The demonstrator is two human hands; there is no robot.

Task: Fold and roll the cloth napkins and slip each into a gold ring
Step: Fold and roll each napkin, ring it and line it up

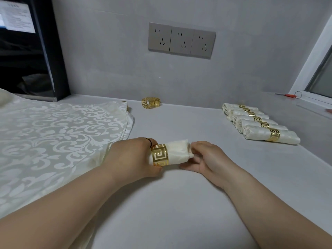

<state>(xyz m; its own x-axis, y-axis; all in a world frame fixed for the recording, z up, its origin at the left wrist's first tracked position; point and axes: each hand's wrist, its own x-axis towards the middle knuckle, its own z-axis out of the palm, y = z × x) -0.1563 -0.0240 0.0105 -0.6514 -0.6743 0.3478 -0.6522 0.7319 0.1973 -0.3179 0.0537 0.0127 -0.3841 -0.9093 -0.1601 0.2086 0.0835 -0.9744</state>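
Part of the rolled napkin (177, 153) is disappearing behind the left hand (133, 155), so its left end is not showing. Most of that hand's fingers are hiding behind the roll too, with only a thumb tip peeking out under the gold ring (159, 155). The left hand is curling round the ring, gripping it from above and below. The right hand (206, 157) is pinching the roll's right end, its fingers bending onto the bunched cloth. Which of those fingers are touching is hard to make out.

The roll is sitting between the two hands at the front middle of the grey counter (179, 203). Whether it is resting on the surface or hanging just above it, I cannot tell. The cloth is looking cream and smooth with a faint sheen. The ring is a wide, shiny metal band cut through with a square key pattern, and it is circling the roll close to the left hand. The roll's long axis is running left to right, with the open end facing right.

On the left, flat napkins (53, 132) with a woven leaf-scroll pattern are running off the picture's edge. Spare rings (150, 102) are lying by the wall, overlapping so that their number is unclear. At the right, finished rolls (258, 123) are lying side by side, each banded in gold.
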